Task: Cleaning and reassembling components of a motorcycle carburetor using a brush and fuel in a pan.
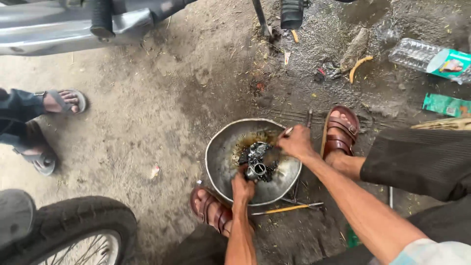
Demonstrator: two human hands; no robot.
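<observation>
My left grip (243, 185) is closed around a grimy metal engine part (257, 162), holding it over the middle of a dented metal bowl (223, 157) that sits on the dirt floor (147, 127) between my feet. My right grip (294, 143) is curled shut on a small tool (287, 131) whose pale tip shows at 11 o'clock from the knuckles; it works at the top of the part, and I cannot tell what kind of tool it is. Dark oily liquid stains the inside of the bowl around the part. My brown sandals flank the bowl, one (211, 208) at 7 o'clock and the other (339, 130) at 2 o'clock. A yellow-handled tool (287, 209) lies on the floor just beside the bowl at 5 o'clock. Well apart, a clear plastic bottle (427, 58) lies at 2 o'clock, a tyre (73, 223) at 8 o'clock, and another person's sandalled feet (59, 103) at 9 o'clock.
</observation>
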